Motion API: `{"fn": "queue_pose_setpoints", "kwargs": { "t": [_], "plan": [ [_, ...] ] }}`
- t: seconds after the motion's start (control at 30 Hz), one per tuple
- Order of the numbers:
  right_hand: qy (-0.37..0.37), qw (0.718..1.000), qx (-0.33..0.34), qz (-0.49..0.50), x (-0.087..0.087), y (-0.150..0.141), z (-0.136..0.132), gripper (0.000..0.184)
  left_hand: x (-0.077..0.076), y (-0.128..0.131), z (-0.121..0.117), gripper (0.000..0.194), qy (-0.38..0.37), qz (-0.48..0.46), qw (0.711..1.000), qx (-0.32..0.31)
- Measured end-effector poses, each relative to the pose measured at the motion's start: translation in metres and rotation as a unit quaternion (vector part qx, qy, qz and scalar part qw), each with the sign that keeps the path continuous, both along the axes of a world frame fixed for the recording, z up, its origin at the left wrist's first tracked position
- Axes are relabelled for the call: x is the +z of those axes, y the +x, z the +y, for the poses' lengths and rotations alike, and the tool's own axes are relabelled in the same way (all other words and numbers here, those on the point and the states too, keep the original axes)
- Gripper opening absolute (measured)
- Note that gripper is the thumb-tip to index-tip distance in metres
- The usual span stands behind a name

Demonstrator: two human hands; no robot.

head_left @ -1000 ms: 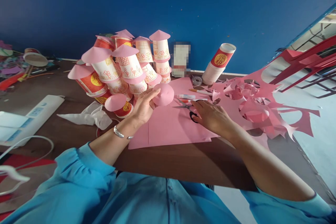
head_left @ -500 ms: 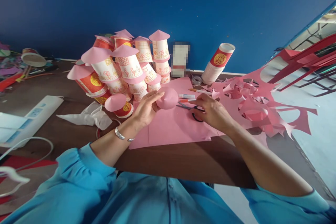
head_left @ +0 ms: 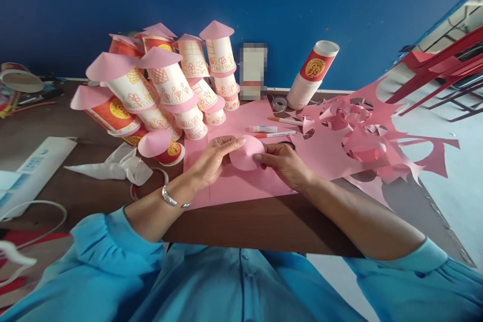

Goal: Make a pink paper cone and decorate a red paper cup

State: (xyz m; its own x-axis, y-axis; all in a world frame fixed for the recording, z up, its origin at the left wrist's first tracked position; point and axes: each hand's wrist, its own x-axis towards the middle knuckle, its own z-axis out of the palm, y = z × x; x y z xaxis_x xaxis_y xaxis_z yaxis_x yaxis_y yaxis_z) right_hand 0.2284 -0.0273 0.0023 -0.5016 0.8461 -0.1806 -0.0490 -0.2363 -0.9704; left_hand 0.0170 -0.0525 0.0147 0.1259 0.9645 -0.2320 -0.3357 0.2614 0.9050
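Two hands now on the pink paper cone (head_left: 248,158), held above the pink sheets (head_left: 241,187) near the middle of the table (head_left: 264,226). Left hand (head_left: 214,161) still pinching one edge, thumb on top. Right hand (head_left: 289,167) newly away from the scissors (head_left: 289,143) and pinching the opposite edge between thumb and fingers. Cone thus steadied from both sides, apparently for shaping or checking rather than cutting. Just beyond, a small white tube (head_left: 263,129) and a red-and-white marker (head_left: 277,134), lying side by side. To the left, cone-topped paper cups (head_left: 222,58) in leaning stacks; to the right, cut pink scraps (head_left: 324,148) and, farther back, a tilted cup stack (head_left: 316,68).

Scissors mostly hidden behind the right hand, only a dark handle arc in sight. Fingertips under the cone out of view, its seam impossible to make out. Upright object (head_left: 253,68) by the wall blurred into blocks; rear cups partly covered by nearer ones.
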Motion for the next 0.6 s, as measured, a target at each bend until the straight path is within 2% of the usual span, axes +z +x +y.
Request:
{"fn": "queue_pose_setpoints", "kwargs": {
  "t": [0.2,0.47,0.6],
  "plan": [
    [-0.065,0.996,-0.018,0.065,-0.0014,0.0007,0.0009,0.051,0.0052,0.0001,0.0014,0.053,-0.008,0.023,1.000,0.009],
    [-0.066,0.995,-0.034,0.066,-0.0051,0.0015,0.0010,0.046,-0.0008,0.0000,0.0017,0.048,-0.008,0.001,1.000,0.012],
    [-0.072,0.992,-0.021,0.104,-0.0039,-0.0020,-0.0021,0.051,-0.0035,-0.0001,0.0014,0.047,-0.004,-0.008,1.000,0.008]
  ]
}}
